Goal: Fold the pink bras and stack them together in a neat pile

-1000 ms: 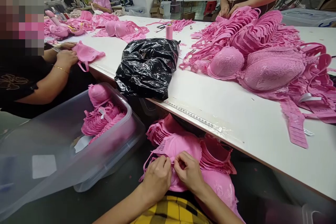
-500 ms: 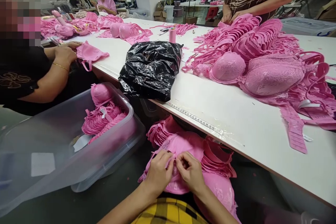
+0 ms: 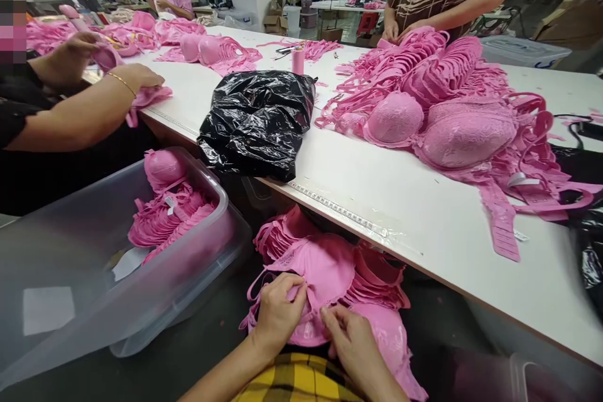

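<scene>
A pink bra point(image 3: 330, 264) lies across my lap, its smooth inner cup facing up. My left hand point(image 3: 280, 308) pinches the bra near its middle, thumb and forefinger pressed together on the fabric. Lower and to the right, my right hand point(image 3: 351, 339) has its fingers curled and thumb against forefinger by the bra's lower part; whatever is between them is too small to make out. Stacked pink bra cups point(image 3: 377, 279) sit just behind, under the table edge. Another lace-covered pink cup point(image 3: 384, 326) shows to the right of my right hand.
A white table point(image 3: 348, 169) carries a black plastic bag point(image 3: 257, 125), a large bra pile point(image 3: 433, 88), a pink thread spool point(image 3: 298, 61) and a measuring tape point(image 3: 330, 204) along its edge. At left stands a clear bin point(image 3: 164, 251) with bras. Co-workers handle pink pieces at left and across.
My hands have moved apart, the right one shifting down and away from the left. The co-worker at left has raised one hand with the pink piece. The view has swung slightly right.
</scene>
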{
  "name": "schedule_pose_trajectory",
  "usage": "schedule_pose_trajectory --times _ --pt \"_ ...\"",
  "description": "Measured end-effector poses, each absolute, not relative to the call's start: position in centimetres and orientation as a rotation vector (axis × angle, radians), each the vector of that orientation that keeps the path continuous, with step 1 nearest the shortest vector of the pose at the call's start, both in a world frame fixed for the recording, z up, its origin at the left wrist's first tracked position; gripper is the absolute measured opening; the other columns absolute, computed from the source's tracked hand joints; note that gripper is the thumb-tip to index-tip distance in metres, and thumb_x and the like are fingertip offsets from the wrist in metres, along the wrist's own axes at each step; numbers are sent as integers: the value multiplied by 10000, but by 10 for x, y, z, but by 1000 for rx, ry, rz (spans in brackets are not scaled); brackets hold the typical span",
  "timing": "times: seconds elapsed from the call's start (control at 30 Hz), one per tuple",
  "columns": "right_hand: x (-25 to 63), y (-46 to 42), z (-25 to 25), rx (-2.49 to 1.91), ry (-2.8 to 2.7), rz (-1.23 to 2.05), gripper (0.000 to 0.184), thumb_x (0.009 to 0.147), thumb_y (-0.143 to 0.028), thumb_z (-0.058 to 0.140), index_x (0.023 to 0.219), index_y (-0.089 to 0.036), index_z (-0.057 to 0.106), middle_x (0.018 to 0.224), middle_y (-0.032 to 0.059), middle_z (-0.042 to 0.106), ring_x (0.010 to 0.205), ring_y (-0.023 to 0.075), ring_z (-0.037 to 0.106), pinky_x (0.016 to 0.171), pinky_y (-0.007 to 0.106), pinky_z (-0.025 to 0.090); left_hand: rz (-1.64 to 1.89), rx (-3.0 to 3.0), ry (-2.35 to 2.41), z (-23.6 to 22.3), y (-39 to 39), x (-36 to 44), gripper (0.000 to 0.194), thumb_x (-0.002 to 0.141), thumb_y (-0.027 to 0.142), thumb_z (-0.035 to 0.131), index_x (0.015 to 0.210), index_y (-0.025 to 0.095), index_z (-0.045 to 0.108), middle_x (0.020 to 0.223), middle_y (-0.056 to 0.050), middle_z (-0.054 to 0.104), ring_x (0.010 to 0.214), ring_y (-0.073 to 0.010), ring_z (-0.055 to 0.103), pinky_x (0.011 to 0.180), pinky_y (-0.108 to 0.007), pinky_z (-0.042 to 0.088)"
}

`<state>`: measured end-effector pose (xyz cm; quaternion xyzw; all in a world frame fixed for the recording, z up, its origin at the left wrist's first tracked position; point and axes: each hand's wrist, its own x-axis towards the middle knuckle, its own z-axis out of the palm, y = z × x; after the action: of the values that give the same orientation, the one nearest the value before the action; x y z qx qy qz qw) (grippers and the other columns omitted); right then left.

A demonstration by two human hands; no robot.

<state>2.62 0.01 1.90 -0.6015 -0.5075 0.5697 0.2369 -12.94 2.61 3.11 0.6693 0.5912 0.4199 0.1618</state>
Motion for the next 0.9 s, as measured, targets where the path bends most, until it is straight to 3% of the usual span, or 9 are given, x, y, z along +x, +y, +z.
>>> schedule_pose_trajectory --times 0.07,0.17,0.3,0.4,0.47,0.6,0.9 --pt "17 2 16 -1583 -1041 1839 448 717 -635 500 672 -189 500 504 -15 554 374 111 492 330 193 299 1230 1975 1662 31 26 -129 95 781 106 552 747 165 618 697 -15 676 653 -131 641 629 -224 510" --pt "-1 9 11 -1499 -747 1935 452 614 -628 570 619 -192 452 477 -24 554 325 79 452 302 170 281 1262 2164 1573 27 25 -126 131 799 75 518 791 158 619 738 -36 680 702 -142 645 669 -236 521" --pt "-11 9 9 -1530 -949 1943 416 668 -520 550 451 -186 430 318 -48 441 236 46 342 283 167 192 1199 2360 1501 21 25 -122 180 809 67 477 825 149 636 799 -71 676 750 -172 643 690 -272 532" --pt "1 7 13 -1538 -1042 2017 400 722 -460 518 443 -178 477 306 -41 440 213 58 309 270 187 166 1163 2216 1528 20 26 -121 190 801 68 472 737 152 630 775 -61 634 683 -142 617 615 -235 517" --pt "12 9 19 -1567 -1264 1806 383 770 -429 484 484 -175 502 353 -30 470 264 76 358 305 197 215 1155 2110 1543 20 27 -120 186 793 74 489 690 156 621 736 -44 606 644 -125 596 581 -218 499" --pt "24 24 28 -1538 -1660 1044 250 819 -299 477 644 -158 585 589 11 584 526 120 517 514 211 367 1186 2071 1512 16 26 -120 121 790 89 532 748 164 616 707 -20 624 656 -126 608 608 -218 499" --pt "10 37 15 -1720 -1895 854 175 742 -107 488 602 -162 577 593 18 585 536 130 508 525 223 314 1150 2240 1410 2 21 -120 175 813 45 451 866 170 561 775 -38 640 729 -146 621 673 -245 525"
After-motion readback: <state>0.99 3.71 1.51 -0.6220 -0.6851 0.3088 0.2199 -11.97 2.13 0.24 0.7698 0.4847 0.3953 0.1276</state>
